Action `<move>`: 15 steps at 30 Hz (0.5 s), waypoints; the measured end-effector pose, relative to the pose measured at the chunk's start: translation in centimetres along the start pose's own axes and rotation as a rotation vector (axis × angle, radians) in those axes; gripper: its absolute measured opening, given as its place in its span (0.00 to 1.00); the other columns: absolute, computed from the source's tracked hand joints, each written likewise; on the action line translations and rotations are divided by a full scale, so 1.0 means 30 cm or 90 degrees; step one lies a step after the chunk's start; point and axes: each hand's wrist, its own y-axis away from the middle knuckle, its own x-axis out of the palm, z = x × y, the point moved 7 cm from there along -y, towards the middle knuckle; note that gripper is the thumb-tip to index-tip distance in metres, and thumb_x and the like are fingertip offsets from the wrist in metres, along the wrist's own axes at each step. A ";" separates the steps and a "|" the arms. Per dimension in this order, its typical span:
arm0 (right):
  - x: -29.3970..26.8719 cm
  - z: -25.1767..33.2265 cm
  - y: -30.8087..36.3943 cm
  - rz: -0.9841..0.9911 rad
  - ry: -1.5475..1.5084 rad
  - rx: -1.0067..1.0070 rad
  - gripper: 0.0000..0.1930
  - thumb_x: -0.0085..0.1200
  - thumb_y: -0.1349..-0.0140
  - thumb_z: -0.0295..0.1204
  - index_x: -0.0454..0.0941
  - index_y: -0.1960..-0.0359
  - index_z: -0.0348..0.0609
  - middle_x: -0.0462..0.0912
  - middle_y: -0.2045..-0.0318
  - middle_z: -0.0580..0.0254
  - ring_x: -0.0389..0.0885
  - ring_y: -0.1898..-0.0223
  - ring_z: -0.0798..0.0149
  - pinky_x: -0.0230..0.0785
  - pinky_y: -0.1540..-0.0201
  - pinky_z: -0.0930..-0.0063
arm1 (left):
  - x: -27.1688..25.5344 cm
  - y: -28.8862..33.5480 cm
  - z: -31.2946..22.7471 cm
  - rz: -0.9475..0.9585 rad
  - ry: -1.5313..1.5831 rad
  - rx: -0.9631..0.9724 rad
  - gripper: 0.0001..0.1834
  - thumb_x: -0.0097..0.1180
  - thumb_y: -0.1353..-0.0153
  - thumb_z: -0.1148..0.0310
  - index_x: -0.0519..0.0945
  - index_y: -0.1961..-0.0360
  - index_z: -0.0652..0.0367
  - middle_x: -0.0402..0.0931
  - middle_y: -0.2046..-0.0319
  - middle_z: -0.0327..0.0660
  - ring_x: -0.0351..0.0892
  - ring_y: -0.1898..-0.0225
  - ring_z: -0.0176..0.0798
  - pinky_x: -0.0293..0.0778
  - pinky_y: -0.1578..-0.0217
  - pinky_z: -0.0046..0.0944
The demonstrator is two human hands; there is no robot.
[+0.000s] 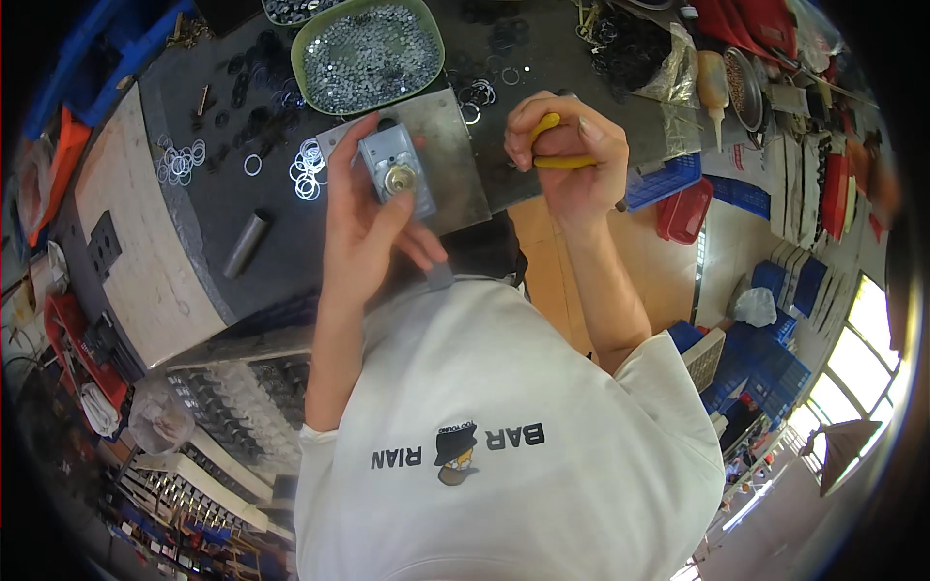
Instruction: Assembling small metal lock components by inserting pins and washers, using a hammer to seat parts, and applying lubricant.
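Observation:
My left hand (363, 228) is wrapped round a small grey metal block with rounded corners (389, 155), which looks like a lock body. A round brass-coloured part (399, 179) sits on its face, with my thumb against its lower edge. Underneath lies a flat metal plate (455, 160) at the bench edge. To the right, raised off the bench, my right hand (586, 160) is closed round yellow-handled pliers (562, 162). Their jaws are hidden by the hand.
A green tray (300, 73) of small shiny metal pieces stands behind the plate. White rings (308, 169) and a metal tube (247, 242) lie on the dark bench at left. A yellow squeeze bottle (712, 82) and a red basket (686, 211) are at right.

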 end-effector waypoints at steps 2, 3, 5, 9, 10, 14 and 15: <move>-0.009 -0.005 -0.006 0.002 -0.001 0.006 0.31 0.41 0.26 0.46 0.81 0.58 0.20 0.79 0.68 0.42 0.74 0.71 0.57 0.68 0.66 0.65 | -0.001 0.001 0.002 -0.001 -0.001 0.000 0.42 0.50 0.25 0.80 0.49 0.16 0.47 0.68 0.28 0.61 0.90 0.75 0.52 0.86 0.81 0.38; -0.013 -0.005 -0.012 0.003 -0.002 0.005 0.31 0.41 0.26 0.46 0.81 0.58 0.20 0.79 0.68 0.42 0.74 0.71 0.57 0.68 0.66 0.65 | 0.000 0.000 0.003 -0.001 -0.002 0.000 0.42 0.50 0.25 0.80 0.49 0.16 0.47 0.69 0.28 0.61 0.90 0.75 0.52 0.86 0.81 0.38; -0.008 -0.003 -0.021 0.032 0.001 0.010 0.30 0.41 0.26 0.46 0.81 0.60 0.21 0.79 0.69 0.42 0.74 0.71 0.57 0.68 0.67 0.65 | 0.001 -0.002 0.008 -0.011 0.007 0.012 0.41 0.54 0.25 0.77 0.50 0.16 0.48 0.71 0.29 0.62 0.89 0.76 0.50 0.86 0.83 0.37; -0.012 -0.002 -0.023 0.041 0.003 -0.009 0.30 0.41 0.26 0.45 0.81 0.60 0.21 0.79 0.68 0.41 0.73 0.71 0.57 0.67 0.66 0.65 | -0.001 0.001 0.007 -0.024 0.011 0.025 0.42 0.57 0.25 0.74 0.52 0.16 0.50 0.73 0.31 0.62 0.89 0.78 0.49 0.85 0.84 0.37; -0.015 -0.003 -0.023 0.035 -0.001 -0.012 0.30 0.41 0.26 0.45 0.80 0.59 0.21 0.79 0.68 0.41 0.73 0.71 0.57 0.67 0.66 0.65 | -0.002 0.001 0.008 -0.024 0.011 0.025 0.42 0.57 0.25 0.74 0.52 0.16 0.50 0.73 0.31 0.62 0.89 0.78 0.49 0.85 0.84 0.37; -0.021 -0.005 -0.027 0.018 -0.027 -0.028 0.31 0.40 0.25 0.44 0.84 0.58 0.19 0.82 0.68 0.45 0.76 0.70 0.60 0.67 0.66 0.67 | -0.007 0.002 0.007 -0.009 0.005 0.011 0.41 0.53 0.25 0.77 0.50 0.16 0.49 0.71 0.30 0.61 0.89 0.77 0.50 0.86 0.82 0.38; -0.023 -0.002 -0.030 0.018 -0.028 -0.028 0.31 0.40 0.25 0.44 0.84 0.58 0.19 0.82 0.68 0.45 0.76 0.70 0.60 0.67 0.66 0.67 | -0.005 0.001 0.010 0.005 0.003 -0.006 0.41 0.50 0.25 0.80 0.48 0.16 0.47 0.69 0.28 0.61 0.90 0.75 0.52 0.86 0.80 0.38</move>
